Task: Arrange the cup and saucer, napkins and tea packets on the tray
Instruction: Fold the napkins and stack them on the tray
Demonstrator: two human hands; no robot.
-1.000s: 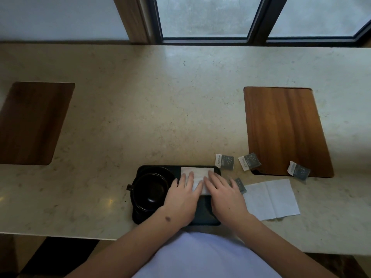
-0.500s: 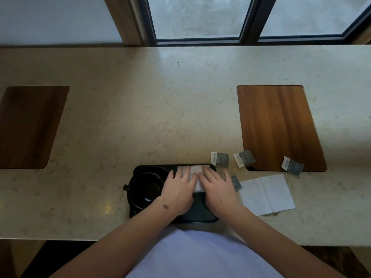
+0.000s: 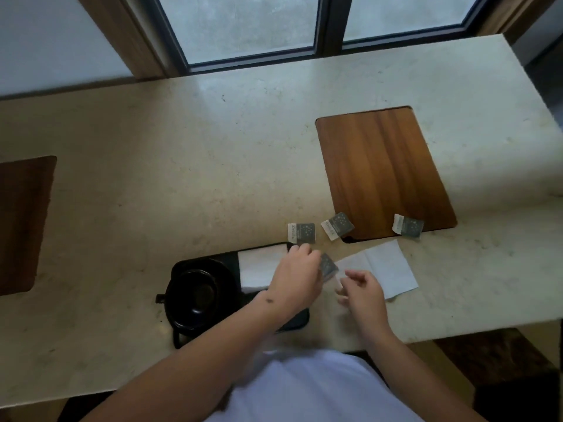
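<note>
While the cup and one napkin sit on the tray, we pinch a packet in our left hand; our right hand hovers loosely curled, empty; three packets and another napkin remain on the counter

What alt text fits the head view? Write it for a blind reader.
Two bare hands work beside a black tray holding a black cup and a folded napkin; the left hand reaches toward a tea packet. Three more packets and an open napkin lie on the counter.
</note>
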